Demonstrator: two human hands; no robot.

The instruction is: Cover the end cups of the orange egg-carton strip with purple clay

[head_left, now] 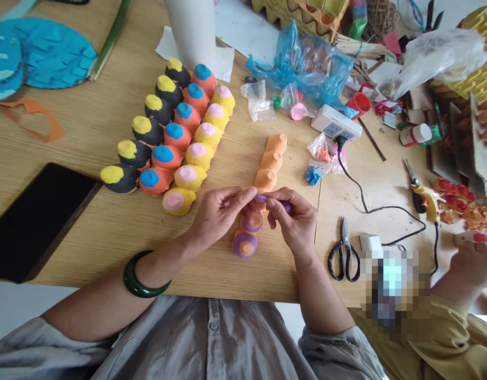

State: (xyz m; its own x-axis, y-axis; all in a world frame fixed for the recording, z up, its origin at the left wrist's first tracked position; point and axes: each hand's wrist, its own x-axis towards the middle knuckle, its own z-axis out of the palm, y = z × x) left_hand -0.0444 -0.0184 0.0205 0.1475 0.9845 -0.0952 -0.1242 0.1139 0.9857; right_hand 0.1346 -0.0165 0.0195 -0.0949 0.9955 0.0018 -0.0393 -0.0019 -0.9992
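Fingers pinched, my left hand (214,214) holds one end of a thin strand of purple modelling clay (261,199). My right hand (297,221) is closed around the rest of that clay, and a purple lump (286,206) shows past its fingers. Below both hands lies a row of orange egg-carton cups (266,180). The cup nearest me (244,246) is covered in purple around an orange tip. The cup behind it carries a thin purple ring (252,226) and is partly hidden by my fingers.
Finished rows of cups (173,135) stand to the left, beside a black phone (41,216). Scissors (344,253), a power strip (336,122) with a cord, and a glue gun (428,200) lie right. Another person's hand (471,266) is at far right.
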